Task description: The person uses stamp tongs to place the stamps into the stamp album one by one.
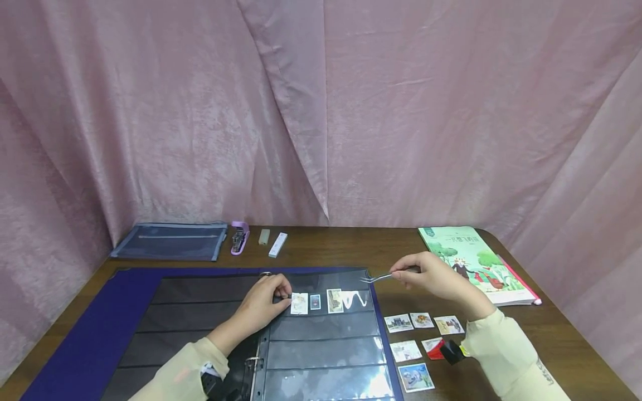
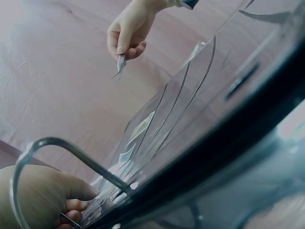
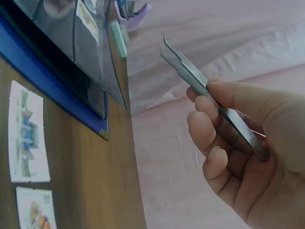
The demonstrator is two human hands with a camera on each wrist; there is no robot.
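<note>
the album is apparently being filled: bare-tipped tweezers are pinched in the right hand; the left hand is half curled, hold unclear. loose stamps, lower right, should probably be lifted next.

A brown wooden surface carries a large open navy-blue album with black pocket pages at near left and middle. Far left lies a blue-grey rectangular mesh pouch; right of it, a purple metal-jawed stapler, a small pale-green block and a small white bar. Far right lies a green-covered illustrated book; nearer, white-edged rectangular paper stamps.
</note>
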